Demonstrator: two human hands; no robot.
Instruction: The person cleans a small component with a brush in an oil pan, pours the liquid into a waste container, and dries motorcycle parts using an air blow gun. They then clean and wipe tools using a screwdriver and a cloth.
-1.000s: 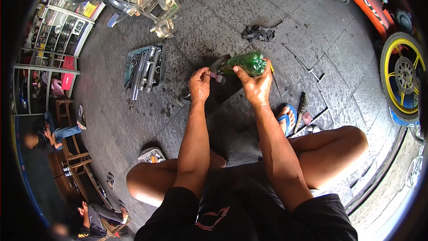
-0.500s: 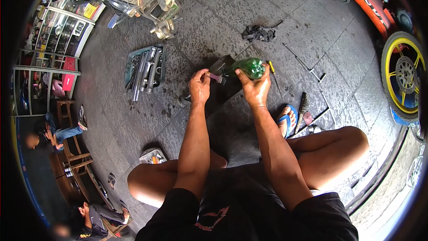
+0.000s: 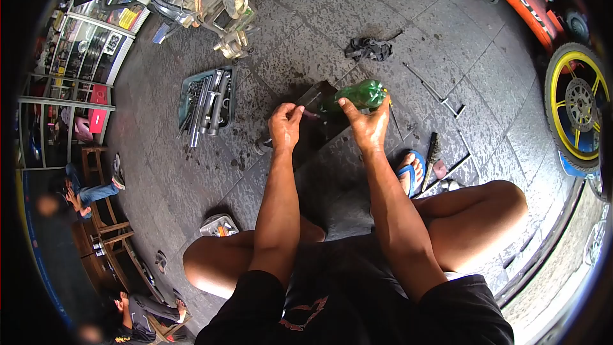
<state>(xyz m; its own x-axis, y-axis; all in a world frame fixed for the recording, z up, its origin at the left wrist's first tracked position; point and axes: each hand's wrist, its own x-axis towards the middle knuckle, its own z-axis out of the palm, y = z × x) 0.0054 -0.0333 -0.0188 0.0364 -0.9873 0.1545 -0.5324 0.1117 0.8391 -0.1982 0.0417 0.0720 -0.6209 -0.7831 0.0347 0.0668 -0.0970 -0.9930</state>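
Observation:
My right hand [image 3: 370,126] is wrapped round a green plastic bottle [image 3: 365,94], which lies tilted on its side with its base to the right. My left hand [image 3: 286,126] is closed in a pinch just left of the bottle's narrow end. A pinkish handle-like piece [image 3: 310,114] shows faintly at its fingertips, mostly in shadow. Beneath and between the hands is a dark flat-sided thing [image 3: 317,93], whose kind I cannot make out.
A tray [image 3: 232,99] of wrenches and metal tubes stands left. A black rag [image 3: 369,49], a T-handle tool [image 3: 440,94] and a dark brush-like tool [image 3: 434,147] lie on the floor. At right are a yellow wheel [image 3: 575,105] and orange compressor [image 3: 523,3]. Two people sit at left.
The bottle has rolled slightly in my right hand, its base turning away from view. My left hand has shifted slightly, and the pinkish piece shows less than before.

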